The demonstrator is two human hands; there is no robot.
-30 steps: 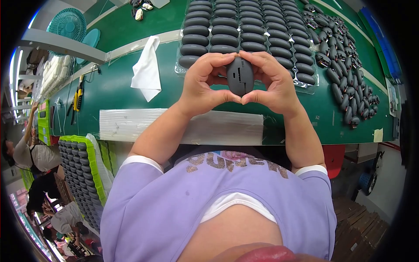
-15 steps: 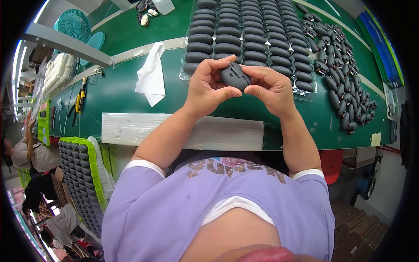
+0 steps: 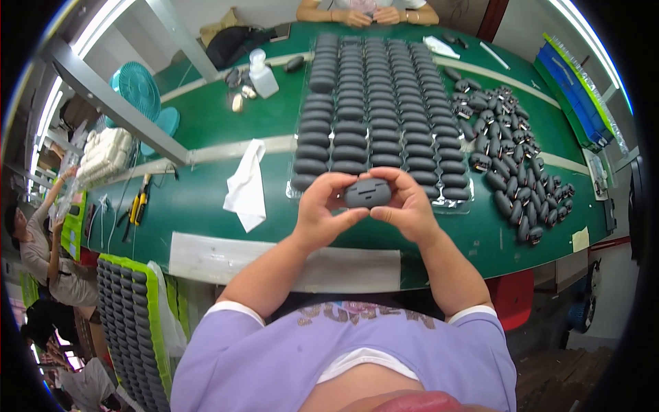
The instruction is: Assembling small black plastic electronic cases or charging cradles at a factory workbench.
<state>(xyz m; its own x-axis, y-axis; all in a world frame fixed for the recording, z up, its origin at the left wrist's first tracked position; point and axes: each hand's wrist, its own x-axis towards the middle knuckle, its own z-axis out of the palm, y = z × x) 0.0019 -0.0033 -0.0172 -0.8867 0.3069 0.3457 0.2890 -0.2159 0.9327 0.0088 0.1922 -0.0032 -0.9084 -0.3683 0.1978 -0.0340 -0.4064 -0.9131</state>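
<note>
Between my two hands is a dark grey oval plastic case (image 3: 368,193), with a slot and a small opening in the side turned toward me. My left hand (image 3: 326,209) grips its left end between thumb and fingers. Its right end sits in the bent fingers and thumb of my right hand (image 3: 406,206). Both hands hover at the near edge of a clear plastic tray (image 3: 469,204) filled with rows of similar dark grey cases (image 3: 384,134). To the right lies a loose heap of dark cases (image 3: 511,154), some with parts sticking out.
A white cloth (image 3: 246,189), yellow-handled pliers (image 3: 141,200) and a white bottle (image 3: 262,75) lie or stand left of the tray. A teal fan (image 3: 136,89) is beyond a grey post. Blue bins (image 3: 566,89) stand far right. Across the green table are another person's hands (image 3: 371,16).
The view has tilted up, bringing the table's far side and another person's hands into sight. The case has turned in my fingers, so its slot lies more level. Both hands keep holding it.
</note>
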